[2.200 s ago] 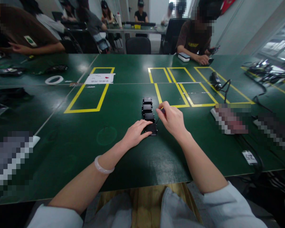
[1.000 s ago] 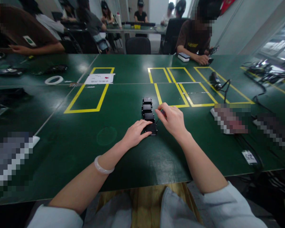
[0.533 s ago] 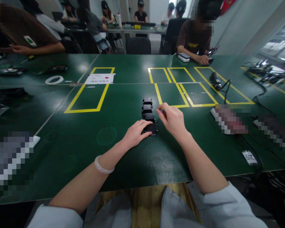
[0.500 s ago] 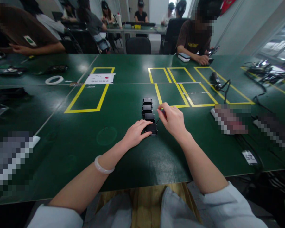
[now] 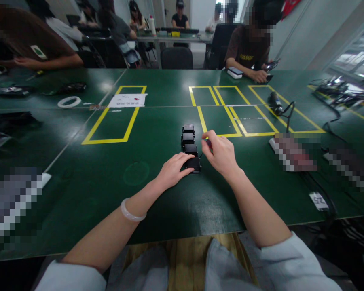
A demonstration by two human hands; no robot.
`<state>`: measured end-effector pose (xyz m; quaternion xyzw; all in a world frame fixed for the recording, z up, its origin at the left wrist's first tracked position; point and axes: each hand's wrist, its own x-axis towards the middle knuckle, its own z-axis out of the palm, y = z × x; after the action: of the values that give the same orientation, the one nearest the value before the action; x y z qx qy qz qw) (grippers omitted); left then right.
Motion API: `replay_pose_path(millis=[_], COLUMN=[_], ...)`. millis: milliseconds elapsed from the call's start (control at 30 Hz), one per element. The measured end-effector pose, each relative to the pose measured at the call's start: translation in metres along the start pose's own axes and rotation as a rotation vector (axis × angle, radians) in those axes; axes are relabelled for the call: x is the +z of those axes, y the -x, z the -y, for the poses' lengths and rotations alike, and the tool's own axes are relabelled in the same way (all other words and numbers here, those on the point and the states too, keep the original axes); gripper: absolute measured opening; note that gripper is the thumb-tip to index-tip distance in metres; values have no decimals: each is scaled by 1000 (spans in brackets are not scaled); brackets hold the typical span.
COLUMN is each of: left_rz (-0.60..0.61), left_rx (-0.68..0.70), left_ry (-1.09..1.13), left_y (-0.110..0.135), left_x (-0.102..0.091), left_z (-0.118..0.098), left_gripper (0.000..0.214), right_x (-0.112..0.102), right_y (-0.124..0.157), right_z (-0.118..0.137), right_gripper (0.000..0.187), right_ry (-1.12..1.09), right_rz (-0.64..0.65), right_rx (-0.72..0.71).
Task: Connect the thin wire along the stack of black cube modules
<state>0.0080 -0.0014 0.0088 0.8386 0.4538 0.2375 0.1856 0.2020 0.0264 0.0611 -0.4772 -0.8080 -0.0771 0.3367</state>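
A row of several black blocks (image 5: 190, 148) with small shiny screws along their sides lies on the green table in front of me. My left hand (image 5: 174, 169) grips the nearest block, its thumb on the near side and its fingers over the far side. To the right of the row, my right hand (image 5: 221, 152) pinches a small screwdriver (image 5: 209, 143) by its dark handle. The thin shaft points down and left to the right side of the nearest block. Whether its tip sits in a screw is too small to tell.
Yellow tape outlines mark the green table (image 5: 170, 210). A white sheet (image 5: 127, 100) and a white ring (image 5: 69, 102) lie at the far left. A black cylindrical device (image 5: 275, 103) with a cable stands right. People sit across the table.
My right hand has turned very slightly, and a little more of the screwdriver's handle shows. The left hand and the blocks have stayed in place.
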Motion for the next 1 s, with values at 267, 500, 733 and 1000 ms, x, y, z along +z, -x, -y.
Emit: replay_pose_path(millis=[267,500,733,1000], left_rz=[6,-4,7,16], left_rx=[-4,4,1,-3], left_ry=[6,8,2,-6], left_y=[0,0,0,0], left_x=[0,1,0,0], left_z=[0,1,1,0], left_gripper=[40,39,39,40], right_x=[0,0,-1,1], right_y=[0,0,0,1], right_z=[-1,-1,0,-1], right_gripper=[25,26,19,19], right_ry=[15,23,-16,-3], right_rz=[9,10,11,-3], right_rx=[-1,3,3,5])
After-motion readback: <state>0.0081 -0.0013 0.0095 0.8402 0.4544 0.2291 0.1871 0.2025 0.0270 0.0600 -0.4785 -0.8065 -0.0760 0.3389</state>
